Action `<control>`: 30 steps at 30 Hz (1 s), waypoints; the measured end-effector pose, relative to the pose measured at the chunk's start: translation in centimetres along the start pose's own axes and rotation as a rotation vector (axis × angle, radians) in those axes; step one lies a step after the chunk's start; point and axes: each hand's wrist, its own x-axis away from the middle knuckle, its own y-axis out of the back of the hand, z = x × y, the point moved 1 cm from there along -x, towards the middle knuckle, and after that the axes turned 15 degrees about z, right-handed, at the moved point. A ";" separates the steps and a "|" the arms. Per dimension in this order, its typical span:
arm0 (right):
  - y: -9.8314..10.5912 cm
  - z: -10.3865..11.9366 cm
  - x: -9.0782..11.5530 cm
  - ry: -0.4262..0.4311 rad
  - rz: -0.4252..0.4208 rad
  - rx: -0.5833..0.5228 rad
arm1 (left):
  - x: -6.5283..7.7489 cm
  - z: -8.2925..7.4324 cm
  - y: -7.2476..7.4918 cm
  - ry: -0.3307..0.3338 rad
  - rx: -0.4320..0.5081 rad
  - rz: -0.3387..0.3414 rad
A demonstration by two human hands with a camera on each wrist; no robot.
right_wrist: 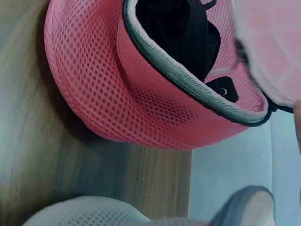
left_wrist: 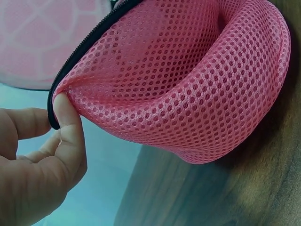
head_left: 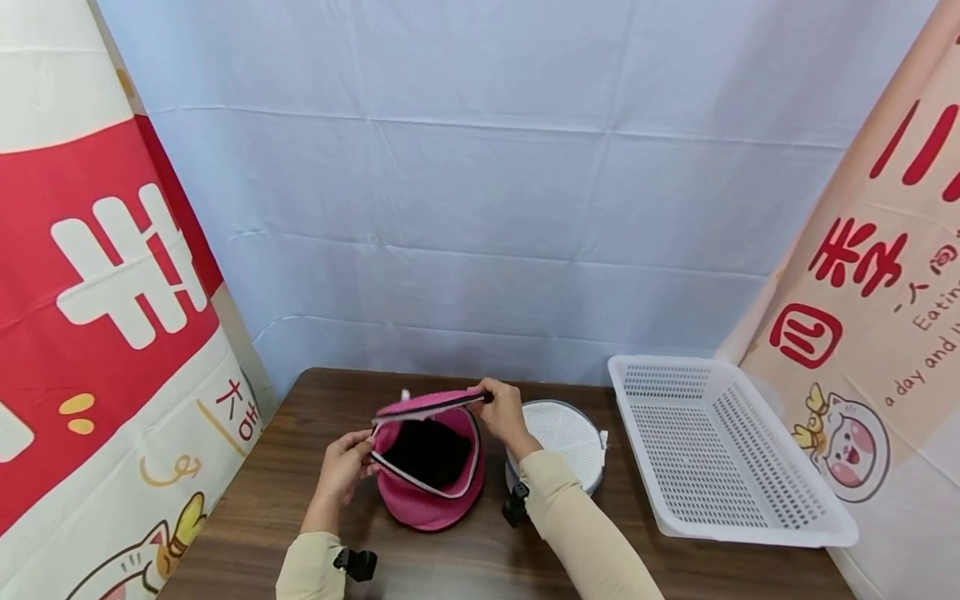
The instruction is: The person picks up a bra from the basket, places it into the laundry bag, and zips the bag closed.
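Observation:
A round pink mesh laundry bag point(head_left: 427, 512) with a zipper rim stands on the table, its lid point(head_left: 431, 403) raised. Black fabric point(head_left: 431, 457) lies inside; the right wrist view shows a strap on this black fabric point(right_wrist: 200, 42). My left hand point(head_left: 343, 468) pinches the bag's rim at its left side, thumb and fingers at the black zipper edge point(left_wrist: 84, 42) in the left wrist view. With my right hand point(head_left: 506, 414) I hold the lid's edge at the far right. Only a sliver of that hand's finger point(right_wrist: 298, 122) enters the right wrist view.
Just right of the pink bag, partly behind my right forearm, sits a round white mesh bag point(head_left: 558, 433) with a grey rim. Farther right is a white perforated basket point(head_left: 750, 533). Cloth curtains point(head_left: 480, 208) border the back and sides of the wooden table point(head_left: 300, 442).

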 end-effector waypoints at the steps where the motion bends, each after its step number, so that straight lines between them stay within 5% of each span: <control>1: -0.1 0.1 0.0 0.006 -0.027 0.005 | 0.0 0.0 0.0 0.001 -0.001 0.002; 8: -0.7 -0.1 0.3 -0.020 -0.039 0.038 | 0.0 0.0 0.0 0.003 0.003 0.012; 20: 0.9 0.1 0.3 -0.080 0.467 -0.024 | 0.0 0.4 0.3 0.001 0.006 -0.023; 30: 1.4 0.3 -0.1 -0.198 0.581 -0.091 | 0.0 0.4 0.4 -0.016 0.018 -0.053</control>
